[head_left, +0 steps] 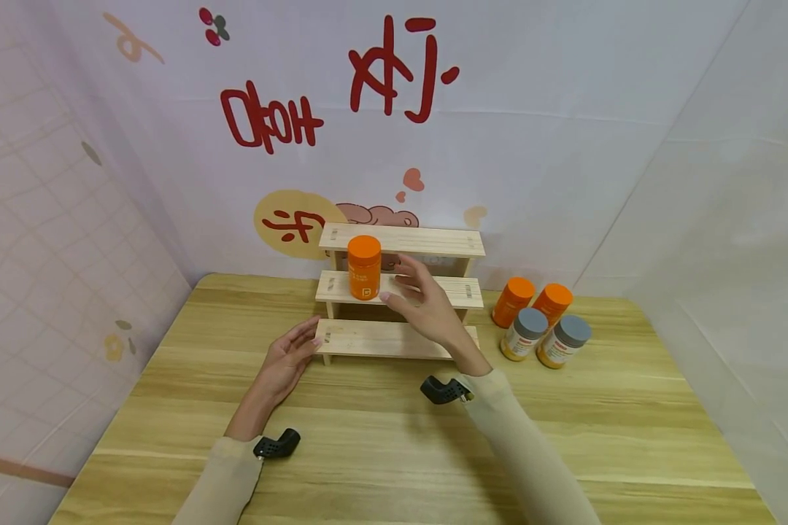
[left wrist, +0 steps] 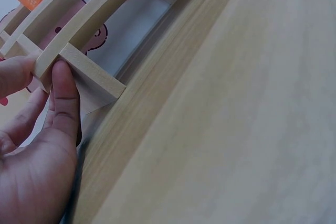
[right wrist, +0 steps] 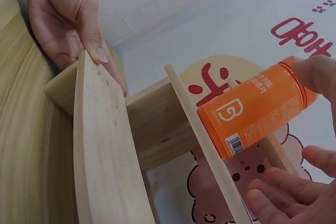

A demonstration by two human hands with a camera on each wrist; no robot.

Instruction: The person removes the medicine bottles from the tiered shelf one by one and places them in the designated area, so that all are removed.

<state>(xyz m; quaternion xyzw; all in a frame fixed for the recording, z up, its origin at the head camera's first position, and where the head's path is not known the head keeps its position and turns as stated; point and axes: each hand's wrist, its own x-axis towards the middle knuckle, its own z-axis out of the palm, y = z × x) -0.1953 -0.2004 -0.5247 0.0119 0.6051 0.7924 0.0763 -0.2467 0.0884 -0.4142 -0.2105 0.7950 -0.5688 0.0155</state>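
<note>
A three-tier wooden step rack (head_left: 381, 338) stands against the back wall. On its middle step sits an upright orange bottle (head_left: 365, 271) with an orange lid, left of centre. My left hand (head_left: 287, 362) grips the left end of the lowest step; in the left wrist view the thumb is over the board (left wrist: 84, 17) and a finger beneath it. To the right of the bottle is my right hand (head_left: 427, 305), its fingers spread and not wrapped around it. In the right wrist view its thumb overlaps the bottle's lid end (right wrist: 257, 108); whether they touch I cannot tell.
Right of the rack, two orange-lidded bottles (head_left: 514, 302) stand behind two grey-lidded jars (head_left: 525, 334) with pale labels. All rest on a wood-grain table (head_left: 368, 445). A white printed wall covering (head_left: 551, 168) closes off the back and sides.
</note>
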